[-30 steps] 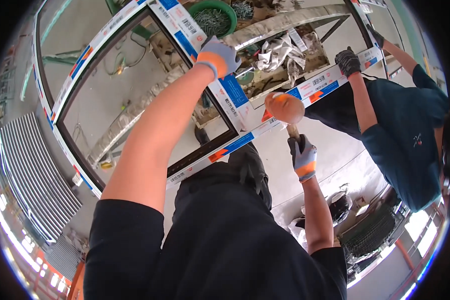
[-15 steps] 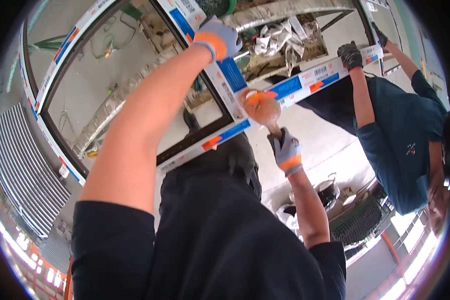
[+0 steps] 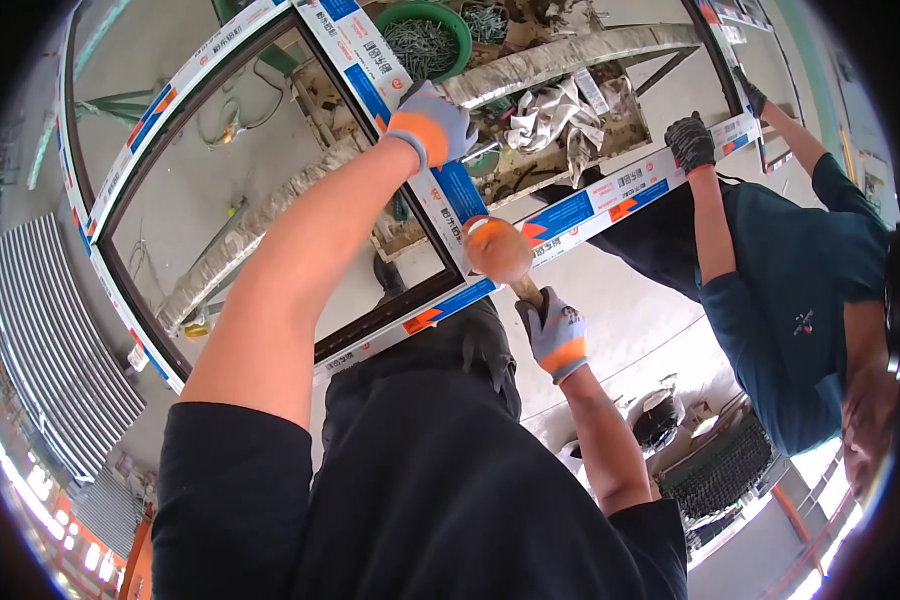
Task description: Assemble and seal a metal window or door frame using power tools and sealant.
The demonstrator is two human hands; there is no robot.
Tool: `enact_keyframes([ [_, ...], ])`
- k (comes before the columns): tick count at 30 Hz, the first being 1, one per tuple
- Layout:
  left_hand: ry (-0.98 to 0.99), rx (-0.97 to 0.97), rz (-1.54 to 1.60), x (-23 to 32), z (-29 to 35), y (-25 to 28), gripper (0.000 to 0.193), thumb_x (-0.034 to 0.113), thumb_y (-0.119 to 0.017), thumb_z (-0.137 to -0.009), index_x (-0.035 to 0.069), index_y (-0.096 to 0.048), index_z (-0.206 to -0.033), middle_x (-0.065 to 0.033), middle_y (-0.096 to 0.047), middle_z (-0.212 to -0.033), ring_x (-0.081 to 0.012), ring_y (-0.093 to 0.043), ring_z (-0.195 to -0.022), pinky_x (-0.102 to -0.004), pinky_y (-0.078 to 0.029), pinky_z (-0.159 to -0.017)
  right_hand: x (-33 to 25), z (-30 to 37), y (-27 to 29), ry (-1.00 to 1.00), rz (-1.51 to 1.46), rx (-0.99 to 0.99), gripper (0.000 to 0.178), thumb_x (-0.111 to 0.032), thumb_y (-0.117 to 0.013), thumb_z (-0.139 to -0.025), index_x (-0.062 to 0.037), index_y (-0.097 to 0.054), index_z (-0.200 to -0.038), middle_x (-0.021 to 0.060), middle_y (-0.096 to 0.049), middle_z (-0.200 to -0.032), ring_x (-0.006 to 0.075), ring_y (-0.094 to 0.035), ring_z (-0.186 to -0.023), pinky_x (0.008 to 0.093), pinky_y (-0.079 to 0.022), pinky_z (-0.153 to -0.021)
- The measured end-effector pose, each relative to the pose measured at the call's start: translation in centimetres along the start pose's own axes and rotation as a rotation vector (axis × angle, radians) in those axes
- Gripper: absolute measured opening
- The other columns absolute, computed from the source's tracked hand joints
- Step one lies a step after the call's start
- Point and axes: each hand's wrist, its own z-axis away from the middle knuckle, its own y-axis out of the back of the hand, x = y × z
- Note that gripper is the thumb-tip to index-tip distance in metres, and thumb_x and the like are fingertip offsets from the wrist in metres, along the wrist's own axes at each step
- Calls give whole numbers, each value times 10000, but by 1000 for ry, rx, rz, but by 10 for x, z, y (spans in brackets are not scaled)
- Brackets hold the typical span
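Observation:
My right hand [image 3: 557, 335], in a grey and orange glove, is wrapped round the wooden handle of a mallet [image 3: 498, 250]. The mallet's rounded orange-tan head is over the joint where bars of a large window frame [image 3: 570, 210] meet; I cannot tell whether it touches. My left hand [image 3: 432, 125], gloved alike, is closed over the frame's middle bar, above that joint. Its fingertips are partly hidden. Dark profiles edge the frame, and white, blue and orange protective film covers it. A co-worker's dark-gloved hand [image 3: 690, 143] rests on the bar at the right.
Beyond the frame, a green basin [image 3: 425, 45] holds many screws. Crumpled wrapping [image 3: 555, 120] lies in a tray below the frame, near a wrapped support beam [image 3: 570, 50]. The co-worker [image 3: 790, 310] stands at the right. Ribbed metal profiles [image 3: 55, 345] are stacked at the left.
The view has shifted, so the frame sits lower in it and more of the green basin shows. The mallet's head has moved slightly left along the joint. Both my hands keep their grips.

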Motion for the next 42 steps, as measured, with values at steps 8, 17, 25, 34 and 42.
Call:
enact_keyframes([
  [8, 58, -91, -34, -6, 14, 0, 471, 472, -451, -937, 89, -721, -979, -142, -718, -977, -260, -633, -1021, -466, -354, -1007, -14, 2, -4, -107, -51, -124, 410, -388, -516, -940, -38, -542, -1152, 250, -679, -866, 439, -653, -809, 494, -515, -733],
  [17, -106, 33, -65, -3, 18, 2, 376, 426, -507, -904, 103, -698, -891, -111, -701, -867, -266, -631, -947, -415, -389, -933, -16, -39, 46, -114, -533, 87, 306, -312, -621, -914, -27, -634, -1024, 229, -673, -857, 416, -648, -814, 460, -502, -709],
  [25, -76, 168, 143, -8, -3, -18, 312, 397, -544, -853, 134, -695, -779, -116, -650, -704, -304, -631, -784, -448, -451, -797, -62, -187, 77, 91, -791, 274, 257, -234, -607, -953, 21, -610, -985, 117, -648, -712, 241, -595, -617, 381, -452, -558],
  [34, -18, -49, 180, -8, 16, 9, 371, 339, -525, -868, 73, -689, -668, -99, -698, -734, -296, -665, -744, -395, -449, -870, -168, -331, 91, 312, -317, 82, 314, -323, -600, -951, -12, -621, -997, 234, -676, -829, 401, -663, -793, 477, -503, -675],
  [42, -40, -6, 170, -11, 17, -7, 339, 339, -509, -863, 79, -618, -677, -75, -621, -622, -278, -624, -679, -423, -440, -840, -276, -348, 176, 663, -530, 333, 291, -204, -435, -1024, 16, -603, -1113, 238, -660, -816, 378, -655, -781, 436, -513, -677],
])
